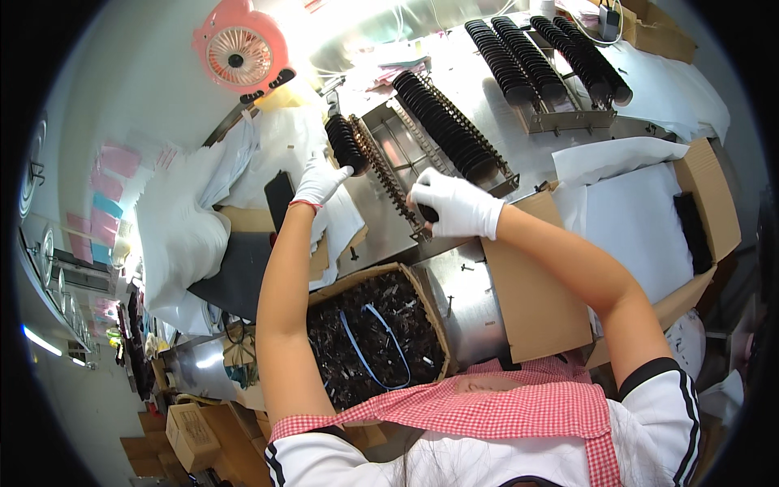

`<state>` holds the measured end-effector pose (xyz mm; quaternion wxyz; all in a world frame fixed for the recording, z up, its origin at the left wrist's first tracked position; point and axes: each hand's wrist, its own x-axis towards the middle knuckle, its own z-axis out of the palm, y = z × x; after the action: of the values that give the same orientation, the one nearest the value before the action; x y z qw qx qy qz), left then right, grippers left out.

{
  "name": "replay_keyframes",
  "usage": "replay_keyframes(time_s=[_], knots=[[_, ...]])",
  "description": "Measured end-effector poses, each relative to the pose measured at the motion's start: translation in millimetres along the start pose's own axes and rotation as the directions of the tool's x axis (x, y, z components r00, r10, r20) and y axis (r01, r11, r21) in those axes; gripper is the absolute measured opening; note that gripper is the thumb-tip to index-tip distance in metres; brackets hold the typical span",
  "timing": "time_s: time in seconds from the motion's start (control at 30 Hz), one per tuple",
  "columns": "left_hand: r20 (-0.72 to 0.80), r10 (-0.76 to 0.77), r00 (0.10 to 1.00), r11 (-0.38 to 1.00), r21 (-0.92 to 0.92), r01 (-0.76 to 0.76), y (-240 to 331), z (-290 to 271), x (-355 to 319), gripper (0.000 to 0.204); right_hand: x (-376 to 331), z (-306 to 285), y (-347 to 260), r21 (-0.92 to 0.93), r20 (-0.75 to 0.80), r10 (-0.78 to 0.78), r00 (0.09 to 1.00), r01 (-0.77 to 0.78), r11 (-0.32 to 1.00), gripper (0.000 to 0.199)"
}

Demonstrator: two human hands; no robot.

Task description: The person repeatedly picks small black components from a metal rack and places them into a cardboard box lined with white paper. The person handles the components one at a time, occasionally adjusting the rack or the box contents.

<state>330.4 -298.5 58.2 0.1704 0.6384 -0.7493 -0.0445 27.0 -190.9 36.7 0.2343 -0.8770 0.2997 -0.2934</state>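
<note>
My right hand point(456, 204), in a white glove, is closed with a small black rounded piece point(428, 213) at its fingertips. It is over the near end of a metal rack point(388, 134). My left hand point(321, 180), also gloved, has its thumb apart from the fingers, next to the near end of a short row of black rounded pieces point(345, 142). That row covers the far part of the rack's left rail; bare bronze-coloured clips point(383, 174) show along the rest. A longer row of black pieces point(445, 126) fills the right side.
A carton of dark scraps point(373, 337) with a blue strap sits before me. At right, an open cardboard box point(540, 312) holds white sheeting. Another loaded rack point(568, 120) stands far right. A pink fan point(240, 55) is far left; a black phone-like slab point(278, 197) lies by my left wrist.
</note>
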Motion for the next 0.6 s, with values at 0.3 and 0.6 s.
replay_keyframes(time_s=[0.3,0.6], knots=[[0.288,-0.129,0.949,0.964,-0.187,0.187,12,28,28,0.054,1,-3,13,-0.046,0.201,-0.060,0.978,0.071,0.996,0.052],[0.158,-0.082,0.984,0.889,0.458,0.001,55,2,9,0.033,3,-7,14,0.111,0.112,0.018,0.994,-0.030,0.993,0.056]])
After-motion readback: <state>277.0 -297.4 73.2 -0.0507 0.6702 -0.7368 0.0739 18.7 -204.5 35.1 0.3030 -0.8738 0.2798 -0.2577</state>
